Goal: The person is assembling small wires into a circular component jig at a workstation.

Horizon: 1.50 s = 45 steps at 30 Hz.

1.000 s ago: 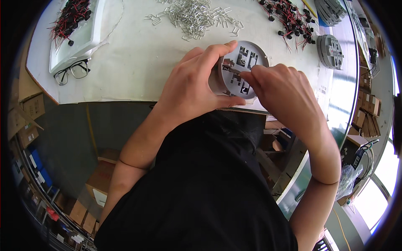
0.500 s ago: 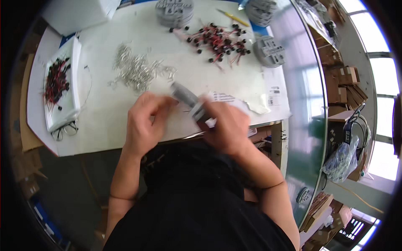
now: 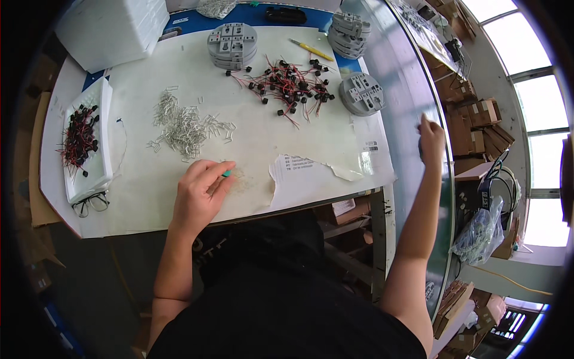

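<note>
My left hand [image 3: 200, 194] is closed above the near part of the table, pinching a small green piece [image 3: 227, 173] between thumb and fingers. Out to the right, my right hand [image 3: 431, 140] reaches over the green belt [image 3: 412, 90], fingers closed; a dark edge shows beside them, but what it belongs to is hidden. Beyond my left hand lies a heap of small bent metal pins [image 3: 185, 128]. Black round components with red wires [image 3: 293, 87] are piled farther right. Grey round plastic housings stand in a left stack [image 3: 232, 45], a right stack [image 3: 349, 35] and a lower group [image 3: 362, 94].
A white tray [image 3: 106, 137] of more wired components stands at the left, with glasses [image 3: 92, 204] at its near end. A yellow pen-shaped tool [image 3: 311, 49] lies at the back. Torn printed paper [image 3: 305, 179] lies near the front edge. White boxes [image 3: 113, 33] fill the back left corner.
My right hand has swung from the table's middle out over the belt; the grey piece it held no longer shows clearly. My left hand now shows a green piece. The view has shifted slightly.
</note>
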Each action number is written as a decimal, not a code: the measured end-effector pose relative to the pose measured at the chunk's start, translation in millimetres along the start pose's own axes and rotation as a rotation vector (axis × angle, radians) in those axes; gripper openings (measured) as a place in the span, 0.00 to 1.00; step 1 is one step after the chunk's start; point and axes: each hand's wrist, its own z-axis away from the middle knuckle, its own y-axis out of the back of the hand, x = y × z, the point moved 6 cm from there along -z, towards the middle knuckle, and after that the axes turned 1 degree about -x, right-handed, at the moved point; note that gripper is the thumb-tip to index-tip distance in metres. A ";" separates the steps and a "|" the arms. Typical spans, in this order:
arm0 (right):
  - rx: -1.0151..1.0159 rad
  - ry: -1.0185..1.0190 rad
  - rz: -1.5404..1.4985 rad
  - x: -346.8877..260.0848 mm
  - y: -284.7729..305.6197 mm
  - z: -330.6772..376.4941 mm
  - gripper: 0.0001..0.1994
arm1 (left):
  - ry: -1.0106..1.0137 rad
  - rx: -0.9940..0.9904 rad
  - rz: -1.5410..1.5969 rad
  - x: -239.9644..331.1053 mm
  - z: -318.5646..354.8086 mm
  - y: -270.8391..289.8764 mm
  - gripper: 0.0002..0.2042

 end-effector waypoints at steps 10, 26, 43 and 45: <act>-0.246 0.144 -0.063 -133.8 -53.6 63.3 0.18 | -0.186 0.107 -0.142 14.0 17.7 26.9 0.22; -0.628 0.623 -0.094 -292.6 -217.8 219.4 0.15 | -0.103 -0.077 -0.110 11.2 18.2 7.9 0.42; -0.943 0.403 -0.191 -285.8 -183.0 214.8 0.07 | -0.005 -0.073 -0.033 4.1 10.2 7.3 0.43; -0.988 0.387 -0.194 -282.0 -180.9 220.7 0.06 | -0.003 -0.075 -0.017 4.1 10.3 9.6 0.43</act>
